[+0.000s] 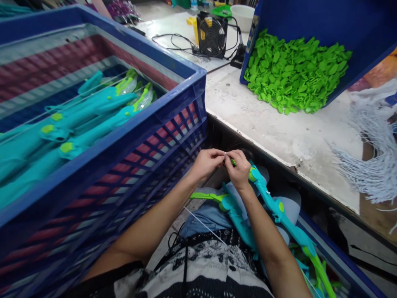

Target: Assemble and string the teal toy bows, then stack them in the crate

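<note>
Black-and-white patterned clothing (198,271) fills the bottom centre, nearest the camera, while a blue crate (198,76) across the left of the frame holds turquoise pieces (93,103) with lime-green ends. At the middle, the left hand (205,164) and right hand (239,169) come together, both pinched on a bit of white cord (225,154), and a jointed turquoise-and-green piece (292,229) slants from beside the right hand to the lower right. On the pale table (279,132), a black fan (212,35) stands at the upper centre, a blue bin (304,20) of green leaf shapes (294,74) at the upper right, and white strings (369,161) at the right edge.
</note>
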Available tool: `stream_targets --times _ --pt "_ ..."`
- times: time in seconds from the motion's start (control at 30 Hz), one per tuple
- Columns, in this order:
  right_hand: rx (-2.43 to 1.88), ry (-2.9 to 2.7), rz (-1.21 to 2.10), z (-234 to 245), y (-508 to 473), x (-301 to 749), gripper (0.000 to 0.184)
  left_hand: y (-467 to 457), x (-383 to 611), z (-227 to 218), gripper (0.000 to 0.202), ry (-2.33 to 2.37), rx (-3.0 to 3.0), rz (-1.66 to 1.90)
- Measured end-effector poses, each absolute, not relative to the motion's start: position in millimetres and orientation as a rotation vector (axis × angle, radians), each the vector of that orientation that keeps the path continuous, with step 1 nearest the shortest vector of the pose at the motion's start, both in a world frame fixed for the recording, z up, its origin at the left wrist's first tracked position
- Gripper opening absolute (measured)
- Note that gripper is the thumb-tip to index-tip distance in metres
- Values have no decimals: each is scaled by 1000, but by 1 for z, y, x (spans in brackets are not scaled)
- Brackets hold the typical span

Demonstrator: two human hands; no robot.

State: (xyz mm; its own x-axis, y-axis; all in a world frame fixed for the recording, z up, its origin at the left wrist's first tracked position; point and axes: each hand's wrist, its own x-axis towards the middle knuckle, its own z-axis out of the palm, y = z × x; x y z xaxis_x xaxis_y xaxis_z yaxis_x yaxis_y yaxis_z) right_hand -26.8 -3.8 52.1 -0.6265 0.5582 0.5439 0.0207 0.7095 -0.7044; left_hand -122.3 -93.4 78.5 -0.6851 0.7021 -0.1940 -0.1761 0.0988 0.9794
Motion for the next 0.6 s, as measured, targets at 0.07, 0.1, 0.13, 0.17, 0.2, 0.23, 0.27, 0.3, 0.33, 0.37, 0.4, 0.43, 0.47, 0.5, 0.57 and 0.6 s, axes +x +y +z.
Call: stream_targets --times 0.07,0.1,0.13,0.17,0.2,0.23,0.27,0.3,0.33,0.37,0.4,0.43,0.47,0.5,0.57,0.6 --pt "-449 -2055 934 49 -6 -25 18 -94 -121 76 16 1773 582 1669" --pt "-450 -2028 979 48 -6 -24 17 -94 -120 74 17 1797 604 1669" --pt "-453 -2006 1024 46 -7 -24 16 -95 -120 72 18 1821 621 1664" --pt "-460 -1992 1064 44 -7 -23 15 -95 -119 71 18 1848 633 1651" --pt "-473 -1983 1097 43 -7 -23 14 -96 -118 69 19 1877 643 1630" --pt "-489 -1981 1118 42 -7 -23 14 -97 -118 68 20 1910 656 1604" --pt "-503 -1986 1129 41 -7 -22 14 -98 -118 67 22 1948 678 1574" --pt "-510 -1994 1131 40 -7 -22 14 -100 -118 67 23 1987 711 1539" --pt "-510 -2004 1127 39 -7 -21 14 -101 -119 66 25 2020 759 1493" --pt "-500 -2017 1116 38 -7 -21 14 -103 -121 67 26 2034 819 1432" --pt "-482 -2035 1104 37 -7 -20 14 -104 -122 67 27 2031 879 1363" --pt "-458 -2054 1093 36 -8 -19 14 -106 -124 67 29 2022 930 1287" --pt "-433 -2072 1081 35 -9 -18 14 -107 -125 67 30 2013 970 1212" --pt "-411 -2089 1069 34 -10 -17 14 -108 -127 67 31 2012 999 1145" --pt "-384 -2109 1053 31 -11 -14 14 -110 -127 66 33 2041 1016 1081" --pt "-381 -2109 1044 30 -12 -13 14 -111 -127 65 34 2057 1009 1079"
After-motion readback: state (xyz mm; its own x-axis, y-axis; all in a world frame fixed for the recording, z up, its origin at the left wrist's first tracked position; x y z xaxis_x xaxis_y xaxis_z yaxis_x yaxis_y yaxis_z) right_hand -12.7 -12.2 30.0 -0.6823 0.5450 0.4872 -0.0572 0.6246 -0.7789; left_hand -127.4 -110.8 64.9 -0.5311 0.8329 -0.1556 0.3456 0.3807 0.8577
